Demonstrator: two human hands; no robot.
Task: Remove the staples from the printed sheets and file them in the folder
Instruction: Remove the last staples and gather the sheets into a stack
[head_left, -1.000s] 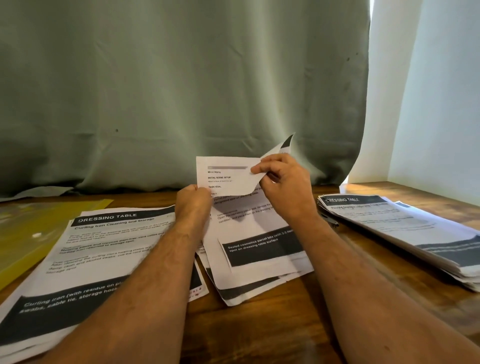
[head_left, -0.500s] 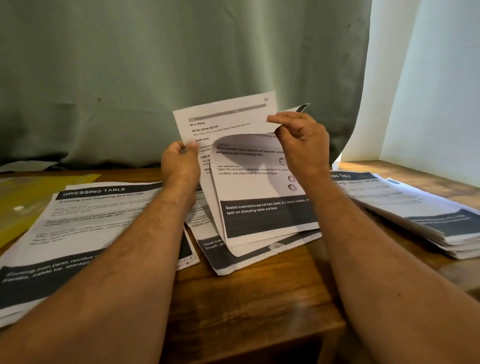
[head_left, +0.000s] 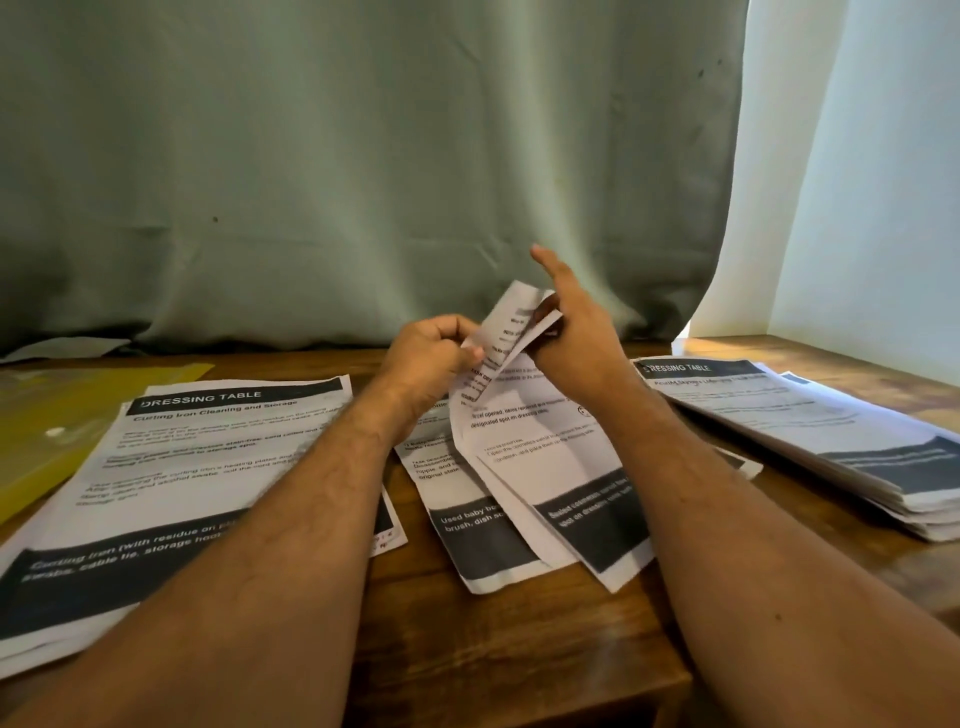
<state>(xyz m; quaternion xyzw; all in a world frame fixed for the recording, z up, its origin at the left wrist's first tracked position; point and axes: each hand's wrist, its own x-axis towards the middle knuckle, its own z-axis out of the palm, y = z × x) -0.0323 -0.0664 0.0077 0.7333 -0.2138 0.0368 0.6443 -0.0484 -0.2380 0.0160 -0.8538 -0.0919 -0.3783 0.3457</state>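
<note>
A stapled set of printed sheets lies in the middle of the wooden table, its top end lifted and curled. My left hand grips the curled left edge of that top end. My right hand pinches the upper right corner of the same sheets, with its forefinger pointing up and away. The staple itself is hidden between my fingers. A yellow folder lies flat at the far left.
A stack of printed sheets headed "DRESSING TABLE" lies on the left, under my left forearm. A thicker pile of sheets sits on the right. A grey-green curtain hangs behind the table, whose front edge is near me.
The sheets were held up and spread open; now they have come down toward the table, their top end is curled together, and my right forefinger has straightened.
</note>
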